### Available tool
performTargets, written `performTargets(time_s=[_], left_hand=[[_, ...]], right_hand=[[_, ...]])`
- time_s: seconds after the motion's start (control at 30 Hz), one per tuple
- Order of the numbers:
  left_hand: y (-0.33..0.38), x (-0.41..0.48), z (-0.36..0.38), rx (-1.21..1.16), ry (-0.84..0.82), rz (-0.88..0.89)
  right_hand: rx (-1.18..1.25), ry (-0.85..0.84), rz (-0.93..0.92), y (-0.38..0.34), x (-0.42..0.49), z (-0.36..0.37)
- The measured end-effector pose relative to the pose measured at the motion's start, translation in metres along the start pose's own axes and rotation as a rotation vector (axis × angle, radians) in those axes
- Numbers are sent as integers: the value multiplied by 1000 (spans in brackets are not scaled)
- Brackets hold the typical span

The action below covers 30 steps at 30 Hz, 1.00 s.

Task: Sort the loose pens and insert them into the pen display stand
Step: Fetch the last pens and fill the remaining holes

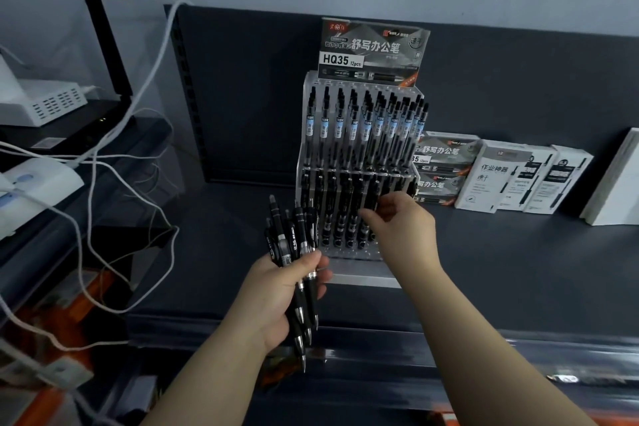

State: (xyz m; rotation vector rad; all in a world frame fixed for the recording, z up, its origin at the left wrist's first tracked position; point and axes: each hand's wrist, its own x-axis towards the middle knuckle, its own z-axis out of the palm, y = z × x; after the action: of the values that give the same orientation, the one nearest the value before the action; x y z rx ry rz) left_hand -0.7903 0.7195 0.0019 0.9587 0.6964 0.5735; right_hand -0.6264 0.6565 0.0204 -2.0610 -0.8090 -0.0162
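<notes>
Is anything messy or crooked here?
Yes, the white cables on the left are messy: they loop and cross over the devices and hang off the shelf edge. The pens in the pen display stand stand fairly straight, and the boxes beside it sit neatly. Nothing looks spilled or broken.

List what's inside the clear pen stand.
Pen stand upper tier: upright clear pens with blue labels. Lower tier: black pens. Right hand covers the lower tier's right part; slots there are hidden.

White pen boxes (505,176), cables (103,162), black router (107,45)
</notes>
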Motion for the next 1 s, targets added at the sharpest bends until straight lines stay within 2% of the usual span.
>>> performTargets(time_s=[0.07, 0.13, 0.27, 0.37, 0.47, 0.63, 0.77, 0.87, 1.0], left_hand=[[-1, -1, 2, -8, -10, -8], [-1, -2, 4, -13, -24, -14], [-3, -5, 12, 4, -88, -8], [-6, -8, 18, 23, -119, -14], [-8, -7, 19, 1, -100, -36], [-9, -3, 19, 3, 0, -45], [-9, -2, 18, 15, 31, -49], [-9, -2, 19, 23, 39, -32], [-10, 0, 22, 38, 48, -7]], right_hand=[[73, 43, 2, -2, -8, -5], [189, 5, -3, -7, -19, -11], [386, -405, 48, -20, -40, -8], [461, -496, 103, -18, -42, -8], [481, -431, 132, -15, -39, -14], [566, -109, 152, -13, -23, -32], [512, 116, 68, -7, -2, -41], [365, 170, 1, -2, 8, -38], [228, 129, -30, 5, 10, -28]])
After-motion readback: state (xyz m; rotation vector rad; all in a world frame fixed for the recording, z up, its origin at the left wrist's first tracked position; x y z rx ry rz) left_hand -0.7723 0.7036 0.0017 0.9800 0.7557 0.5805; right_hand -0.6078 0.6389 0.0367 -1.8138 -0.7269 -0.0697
